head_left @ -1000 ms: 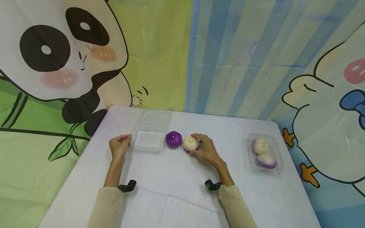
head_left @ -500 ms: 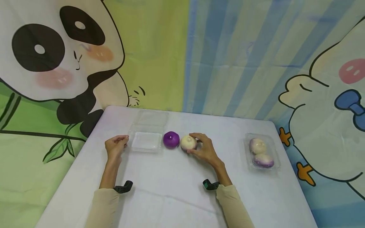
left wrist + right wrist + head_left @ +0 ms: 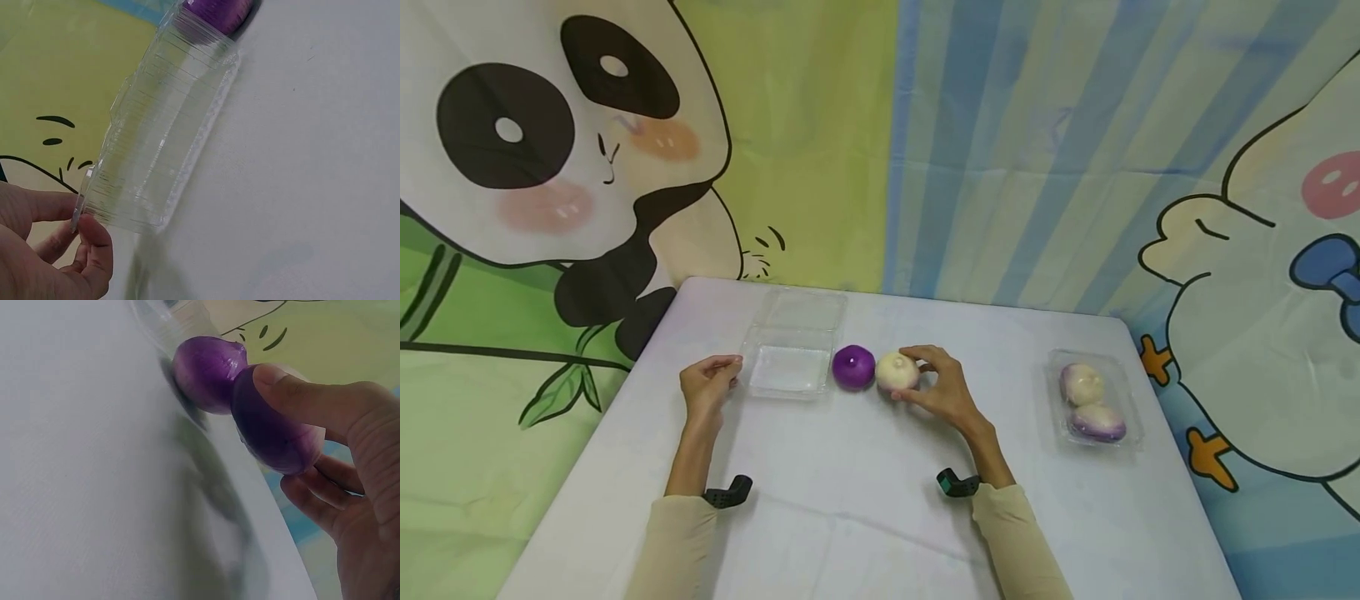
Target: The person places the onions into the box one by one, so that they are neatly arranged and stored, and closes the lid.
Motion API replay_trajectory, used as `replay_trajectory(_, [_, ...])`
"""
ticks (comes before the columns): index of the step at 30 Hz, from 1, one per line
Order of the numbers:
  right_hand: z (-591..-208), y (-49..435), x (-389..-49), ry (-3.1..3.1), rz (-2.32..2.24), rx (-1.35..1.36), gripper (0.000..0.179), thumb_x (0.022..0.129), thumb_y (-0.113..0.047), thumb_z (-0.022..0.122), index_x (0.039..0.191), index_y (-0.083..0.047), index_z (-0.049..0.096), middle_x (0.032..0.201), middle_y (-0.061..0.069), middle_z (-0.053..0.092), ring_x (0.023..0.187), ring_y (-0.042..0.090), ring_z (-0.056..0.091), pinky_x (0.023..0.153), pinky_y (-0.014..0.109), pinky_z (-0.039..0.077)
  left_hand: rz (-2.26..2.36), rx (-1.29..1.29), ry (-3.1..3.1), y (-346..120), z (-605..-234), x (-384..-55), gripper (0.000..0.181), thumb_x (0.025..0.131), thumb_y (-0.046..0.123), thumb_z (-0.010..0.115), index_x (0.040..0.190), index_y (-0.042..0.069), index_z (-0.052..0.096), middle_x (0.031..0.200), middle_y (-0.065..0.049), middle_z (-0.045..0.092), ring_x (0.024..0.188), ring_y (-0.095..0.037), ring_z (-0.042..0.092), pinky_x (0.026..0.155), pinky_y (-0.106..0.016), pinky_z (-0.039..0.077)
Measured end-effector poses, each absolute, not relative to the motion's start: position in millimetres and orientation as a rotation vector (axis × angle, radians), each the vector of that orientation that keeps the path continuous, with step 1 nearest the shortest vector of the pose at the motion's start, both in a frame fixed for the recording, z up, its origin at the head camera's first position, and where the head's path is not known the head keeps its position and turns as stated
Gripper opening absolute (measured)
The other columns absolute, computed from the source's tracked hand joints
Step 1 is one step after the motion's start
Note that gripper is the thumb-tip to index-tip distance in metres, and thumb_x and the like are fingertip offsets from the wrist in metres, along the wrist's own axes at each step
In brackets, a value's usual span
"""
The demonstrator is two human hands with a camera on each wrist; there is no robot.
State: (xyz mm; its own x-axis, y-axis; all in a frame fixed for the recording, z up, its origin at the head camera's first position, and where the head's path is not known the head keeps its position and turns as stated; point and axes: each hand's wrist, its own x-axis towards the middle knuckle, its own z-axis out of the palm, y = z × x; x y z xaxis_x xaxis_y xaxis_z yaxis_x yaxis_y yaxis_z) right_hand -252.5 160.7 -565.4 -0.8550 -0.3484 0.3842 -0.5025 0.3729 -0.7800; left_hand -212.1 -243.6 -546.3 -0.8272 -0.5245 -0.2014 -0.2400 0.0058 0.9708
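My left hand (image 3: 706,387) pinches the near left rim of an open clear plastic clamshell box (image 3: 156,134) between thumb and fingers. The box (image 3: 790,371) lies on the table, its lid folded back on the far side. My right hand (image 3: 946,387) grips a pale onion (image 3: 897,371) with thumb and fingers. Seen from the right wrist, the lower side of this onion (image 3: 275,428) is purple, and it seems raised a little off the table. Between it and the box sits a deep purple onion (image 3: 853,367), close against the held one in that view.
A second clear box (image 3: 1093,400) holding two white-and-purple onions stands at the right of the white table (image 3: 865,517). Behind the table hangs a printed cloth (image 3: 1037,150). Each wrist wears a small black camera.
The right hand and the pale onion have risen slightly. Left hand, clear box and purple onion keep their places; the head view has shifted a little.
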Motion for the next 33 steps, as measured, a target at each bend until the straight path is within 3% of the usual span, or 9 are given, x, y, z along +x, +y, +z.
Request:
replay_trajectory(21, [-535,146,-251,-2.411,1.588,0.793,0.070,0.067,-0.013,0.107,0.131,-0.012,0.077,0.133,0.007,0.077,0.131,0.027,0.065,0.097,0.060,0.065,-1.906,0.787,-2.088,-243,-547,-213,0.028,0.100,0.007,0.077,0.123,-0.009,0.075,0.079,0.017,0.071,0.077,-0.005,0.067,0.068,-0.011,0.061])
replay_trajectory(28, [-534,138,-252,-2.416,1.633,0.801,0.069,0.069,-0.012,0.106,0.131,-0.014,0.077,0.133,0.003,0.077,0.132,0.022,0.065,0.098,0.050,0.065,-1.907,0.785,-2.079,-241,-547,-212,0.027,0.100,0.006,0.077,0.123,-0.010,0.075,0.078,0.016,0.072,0.077,-0.006,0.067,0.068,-0.012,0.062])
replay_trajectory(33, [-533,131,-253,-2.372,1.644,0.845,0.068,0.069,-0.012,0.105,0.131,-0.012,0.078,0.133,0.008,0.078,0.130,0.027,0.065,0.095,0.048,0.066,-1.903,0.794,-2.082,-242,-548,-212,0.027,0.101,0.005,0.076,0.123,-0.010,0.074,0.078,0.018,0.072,0.078,-0.006,0.068,0.069,-0.012,0.062])
